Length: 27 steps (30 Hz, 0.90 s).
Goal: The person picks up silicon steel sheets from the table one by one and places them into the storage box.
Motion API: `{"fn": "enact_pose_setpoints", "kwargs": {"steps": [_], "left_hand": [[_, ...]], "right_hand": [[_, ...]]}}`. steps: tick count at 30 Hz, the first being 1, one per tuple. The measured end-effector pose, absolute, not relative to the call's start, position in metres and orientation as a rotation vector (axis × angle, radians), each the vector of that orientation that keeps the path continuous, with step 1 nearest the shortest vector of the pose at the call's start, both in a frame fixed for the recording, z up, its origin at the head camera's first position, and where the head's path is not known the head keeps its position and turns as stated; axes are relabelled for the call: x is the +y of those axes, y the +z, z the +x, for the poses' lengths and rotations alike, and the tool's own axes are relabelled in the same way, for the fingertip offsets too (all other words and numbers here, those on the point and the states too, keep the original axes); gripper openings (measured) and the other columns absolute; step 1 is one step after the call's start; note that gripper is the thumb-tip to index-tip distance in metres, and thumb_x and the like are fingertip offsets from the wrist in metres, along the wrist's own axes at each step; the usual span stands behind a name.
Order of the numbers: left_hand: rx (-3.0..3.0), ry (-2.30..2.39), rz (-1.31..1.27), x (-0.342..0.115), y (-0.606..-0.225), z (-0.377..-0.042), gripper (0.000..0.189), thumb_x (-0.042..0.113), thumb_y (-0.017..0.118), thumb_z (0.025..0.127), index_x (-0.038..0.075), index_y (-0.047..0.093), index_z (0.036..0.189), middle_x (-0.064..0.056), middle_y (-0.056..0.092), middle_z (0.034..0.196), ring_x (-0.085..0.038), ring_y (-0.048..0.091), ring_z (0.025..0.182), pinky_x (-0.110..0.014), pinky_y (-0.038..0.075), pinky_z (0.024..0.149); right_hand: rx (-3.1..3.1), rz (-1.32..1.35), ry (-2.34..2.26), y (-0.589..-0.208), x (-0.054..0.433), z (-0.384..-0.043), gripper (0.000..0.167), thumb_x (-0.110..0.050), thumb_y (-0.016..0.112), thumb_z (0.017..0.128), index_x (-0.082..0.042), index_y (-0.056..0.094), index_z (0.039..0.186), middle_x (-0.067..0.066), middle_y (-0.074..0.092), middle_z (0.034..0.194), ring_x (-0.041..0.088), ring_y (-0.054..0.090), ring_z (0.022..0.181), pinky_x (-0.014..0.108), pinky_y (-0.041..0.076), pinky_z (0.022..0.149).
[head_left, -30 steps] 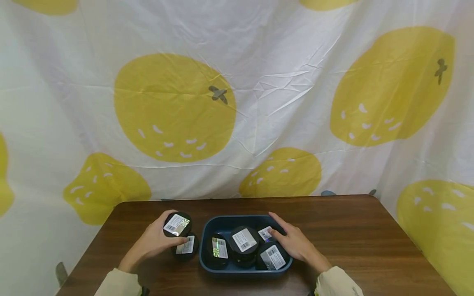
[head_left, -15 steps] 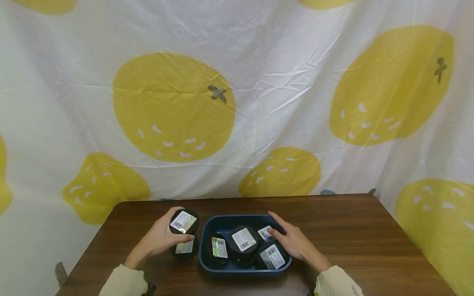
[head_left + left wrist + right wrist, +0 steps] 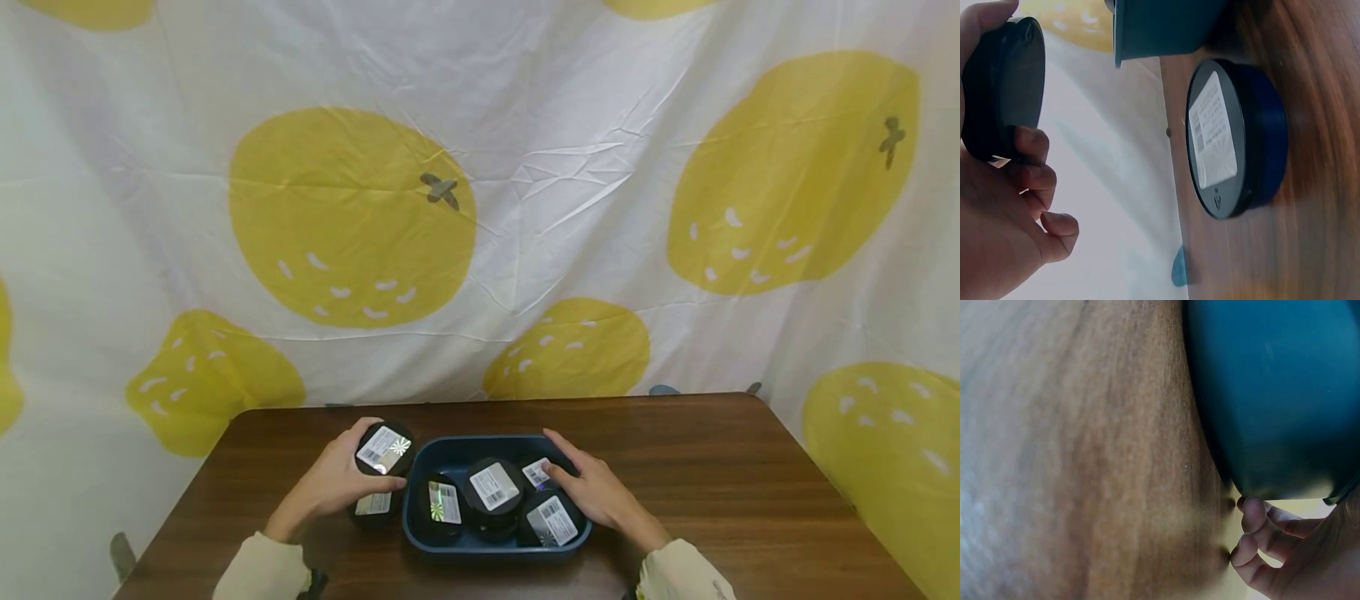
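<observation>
My left hand (image 3: 330, 479) holds a round black tub (image 3: 385, 448) by its sides, thumb at the near edge, fingers round the far side. In the left wrist view the held tub (image 3: 1013, 87) is up off the table. Partly hidden below it, a second labelled black tub (image 3: 372, 505) rests on the table. To the right stands a dark blue bin (image 3: 495, 552) with several such tubs inside, the middle one (image 3: 495, 487) on top of another. My right hand (image 3: 603, 496) grips the bin's right rim, thumb inside over a tub, other fingers outside against the wall (image 3: 1272, 394).
The brown wooden table (image 3: 750, 500) extends to both sides of the bin. Behind its far edge hangs a white cloth (image 3: 570, 233) printed with yellow lemons.
My left hand has moved to the right with the tub, closer to the bin's left wall, over the tub on the table. The right hand stays on the bin.
</observation>
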<state>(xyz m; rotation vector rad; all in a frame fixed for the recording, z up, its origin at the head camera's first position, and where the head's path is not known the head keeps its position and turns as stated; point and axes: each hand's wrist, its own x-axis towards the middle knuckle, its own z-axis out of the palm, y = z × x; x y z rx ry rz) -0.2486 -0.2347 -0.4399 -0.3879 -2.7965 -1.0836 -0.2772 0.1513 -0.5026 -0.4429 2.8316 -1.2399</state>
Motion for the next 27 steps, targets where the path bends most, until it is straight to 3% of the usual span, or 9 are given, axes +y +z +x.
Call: {"fn": "enact_pose_setpoints", "kwargs": {"steps": [16, 27], "left_hand": [[-2.846, -0.950, -0.363, -0.206, -0.440, -0.251, 0.089, 0.052, 0.089, 0.057, 0.020, 0.054, 0.133, -0.001, 0.059, 0.101, -0.017, 0.052, 0.089, -0.038, 0.040, 0.077], [-2.854, -0.899, -0.432, -0.192, -0.445, -0.256, 0.088, 0.056, 0.088, 0.057, 0.021, 0.056, 0.130, 0.008, 0.060, 0.096, -0.012, 0.049, 0.090, -0.035, 0.035, 0.078]], "right_hand": [[2.818, -0.425, -1.264, -0.503, 0.151, -0.278, 0.060, -0.049, 0.056, 0.098, -0.029, 0.041, 0.152, 0.010, 0.048, 0.150, 0.040, 0.045, 0.136, 0.061, 0.032, 0.108], [2.816, -0.419, -1.264, -0.503, 0.152, -0.278, 0.057, -0.048, 0.056, 0.098, -0.034, 0.040, 0.152, 0.010, 0.048, 0.150, 0.039, 0.045, 0.136, 0.061, 0.032, 0.108]]}}
